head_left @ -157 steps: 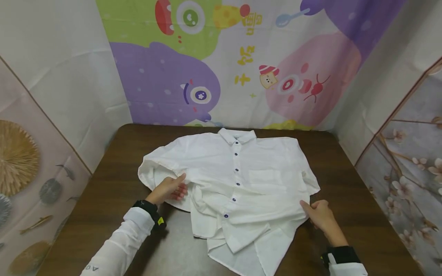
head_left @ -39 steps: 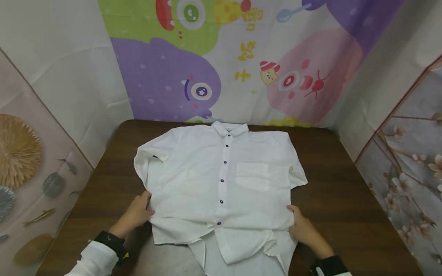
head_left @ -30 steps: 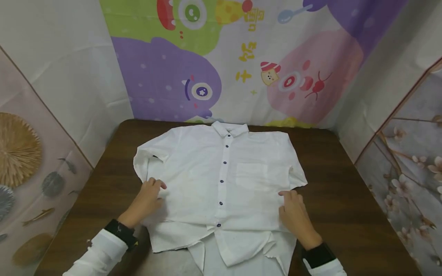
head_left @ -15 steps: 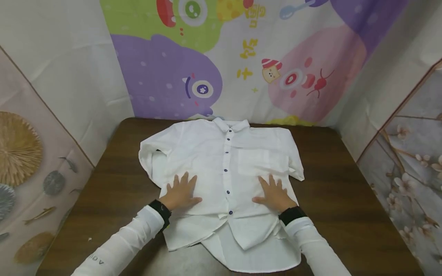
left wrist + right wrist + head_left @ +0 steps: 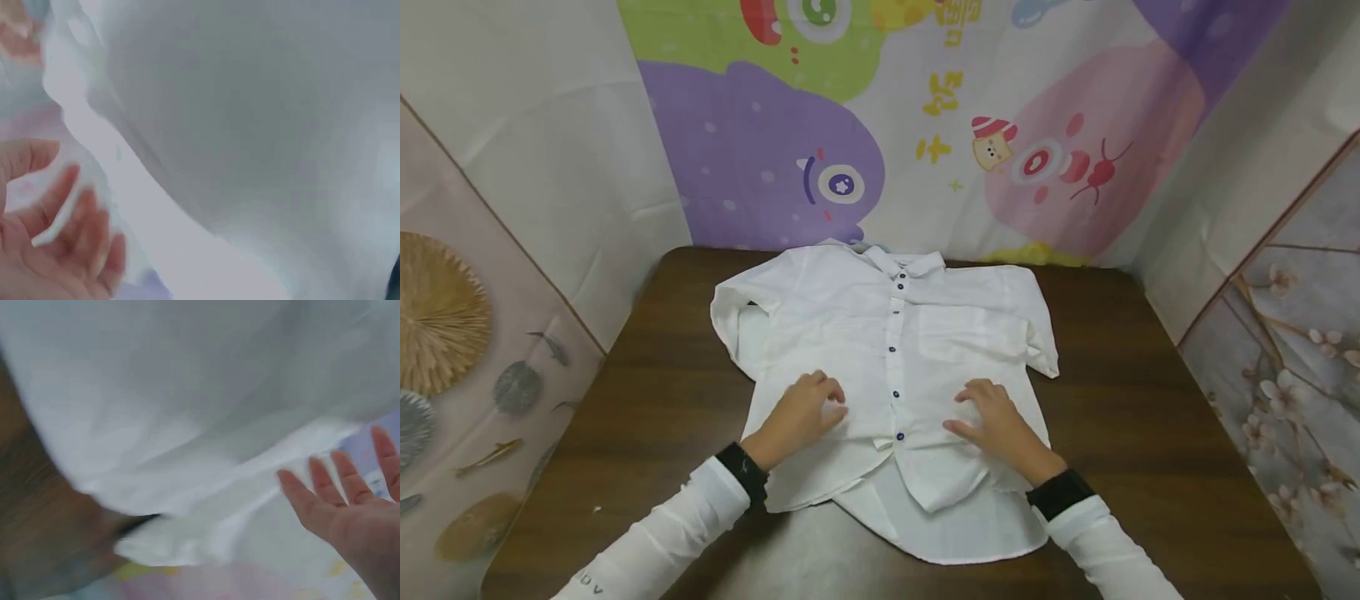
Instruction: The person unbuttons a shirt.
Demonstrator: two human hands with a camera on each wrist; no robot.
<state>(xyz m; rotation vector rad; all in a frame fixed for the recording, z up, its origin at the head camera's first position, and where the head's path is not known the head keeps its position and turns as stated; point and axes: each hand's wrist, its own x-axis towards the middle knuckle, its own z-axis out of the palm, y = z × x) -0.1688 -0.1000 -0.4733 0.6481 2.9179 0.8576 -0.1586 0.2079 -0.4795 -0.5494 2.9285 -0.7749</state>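
Observation:
A white short-sleeved button-up shirt (image 5: 842,333) lies front side up, its collar towards the back. Dark buttons run down its middle, and its uneven hem lies at the front. Over the lower left half of the shirt is my left hand (image 5: 801,412), fingers loosely bent with nothing between them. My right hand (image 5: 1000,421) is over the lower right half in a similar pose, below the chest pocket (image 5: 951,333). In the left wrist view the fingers are apart beside blurred white cloth (image 5: 225,125); the right wrist view shows the right fingers spread.
The shirt lies on a dark brown wooden table (image 5: 1120,417) with a greyish patch (image 5: 812,550) near the front. A cartoon-printed cloth (image 5: 917,192) hangs behind the table's back edge. Patterned panels (image 5: 1285,350) stand at both sides.
My hands gripped the shirt's side edges, let go, and then lay spread on its front. Now the fingers are bent. The shirt has shifted backward, with creases below the collar.

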